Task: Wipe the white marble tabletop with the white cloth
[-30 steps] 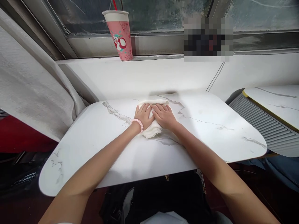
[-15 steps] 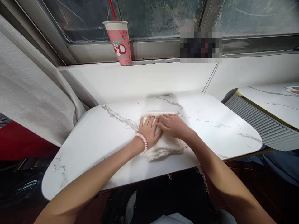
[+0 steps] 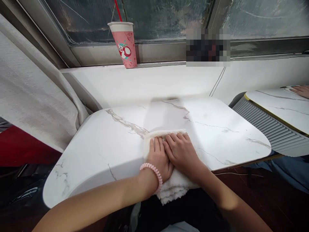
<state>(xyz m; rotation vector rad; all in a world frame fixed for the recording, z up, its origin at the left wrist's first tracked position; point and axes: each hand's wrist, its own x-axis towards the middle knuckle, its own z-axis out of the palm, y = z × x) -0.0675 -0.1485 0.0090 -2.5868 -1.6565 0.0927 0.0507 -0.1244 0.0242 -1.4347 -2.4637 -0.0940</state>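
Observation:
A folded white cloth [image 3: 180,180] with a fluffy edge lies on the white marbled table [image 3: 116,138], its near end hanging over the front edge. My left hand [image 3: 160,158] presses on it with the fingers lying flat, and a pink coiled band [image 3: 154,170] circles that wrist. Beside it, my right hand [image 3: 181,151] rests palm down on the cloth, fingers laid forward and slightly bent, its thumb side against my left hand. Both palms are hidden.
A pink paper cup [image 3: 125,48] with a red straw stands on the window sill, near a blurred-out patch [image 3: 207,48]. At right is another marbled table [image 3: 277,100], with another person's hand [image 3: 301,91] on it. A pale curtain [image 3: 36,80] hangs at left.
Both my hands have drawn the cloth back toward me, so its near end now passes the table's front edge. Another person's hand has come into view on the right table.

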